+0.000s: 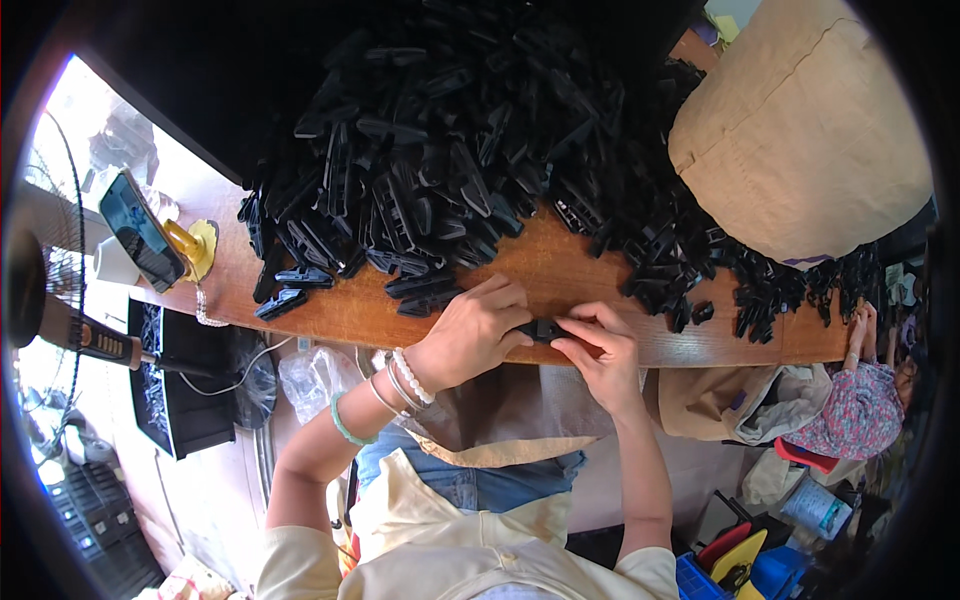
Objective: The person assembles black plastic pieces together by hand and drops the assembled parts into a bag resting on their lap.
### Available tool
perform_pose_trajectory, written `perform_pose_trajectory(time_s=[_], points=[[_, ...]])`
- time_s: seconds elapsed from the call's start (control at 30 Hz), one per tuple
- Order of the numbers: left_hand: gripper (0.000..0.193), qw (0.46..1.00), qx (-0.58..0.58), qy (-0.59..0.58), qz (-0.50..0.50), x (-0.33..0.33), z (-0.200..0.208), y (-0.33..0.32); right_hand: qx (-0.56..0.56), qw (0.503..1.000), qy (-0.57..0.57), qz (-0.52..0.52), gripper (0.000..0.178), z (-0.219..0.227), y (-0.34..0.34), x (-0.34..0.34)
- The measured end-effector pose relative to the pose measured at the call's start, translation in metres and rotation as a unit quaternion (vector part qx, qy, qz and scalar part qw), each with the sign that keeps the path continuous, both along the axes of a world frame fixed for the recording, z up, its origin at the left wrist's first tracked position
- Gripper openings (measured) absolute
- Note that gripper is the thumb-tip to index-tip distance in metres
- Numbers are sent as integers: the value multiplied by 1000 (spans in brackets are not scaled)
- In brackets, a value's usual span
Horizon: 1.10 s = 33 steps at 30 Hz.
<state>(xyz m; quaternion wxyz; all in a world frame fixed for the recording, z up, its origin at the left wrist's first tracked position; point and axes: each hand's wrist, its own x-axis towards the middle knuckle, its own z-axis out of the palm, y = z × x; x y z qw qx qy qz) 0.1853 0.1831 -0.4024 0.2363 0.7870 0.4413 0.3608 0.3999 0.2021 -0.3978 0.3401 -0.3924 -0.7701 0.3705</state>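
Note:
Just over the front edge of the wooden table, a small black plastic part is pinched between my two hands. My left hand grips its left end with thumb and fingers closed. The thumb and forefinger of my right hand close on its right end. What kind of part it is cannot be made out. Beyond my hands rises a big heap of black plastic pieces, long and narrow, some with toothed edges. A few loose pieces lie close to my left wrist.
At left a phone leans on a yellow stand. A black bin sits below the table edge. A large tan fabric bag stands at right. A co-worker's hand reaches into black pieces farther right.

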Motion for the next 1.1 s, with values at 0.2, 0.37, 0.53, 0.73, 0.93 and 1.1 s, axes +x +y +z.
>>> perform_pose_trajectory(time_s=[0.2,0.37,0.53,0.73,0.93,1.1], points=[[24,1000,-4,-5,2,-1,0,0,29,999,-9,-38,28,0,-7,8],[24,1000,3,-10,-4,-3,-1,0,1,999,-15,-44,28,3,-8,15],[27,999,21,-8,-24,3,-5,1,70,996,-44,16,28,7,2,0],[55,996,-67,-8,-62,-11,23,-17,21,1000,-10,0,20,13,-10,22],[64,992,67,80,-65,34,15,-4,115,937,-32,-327,46,-8,54,100],[84,982,146,121,-24,105,-1,52,194,916,-158,-315,46,-18,93,60]])
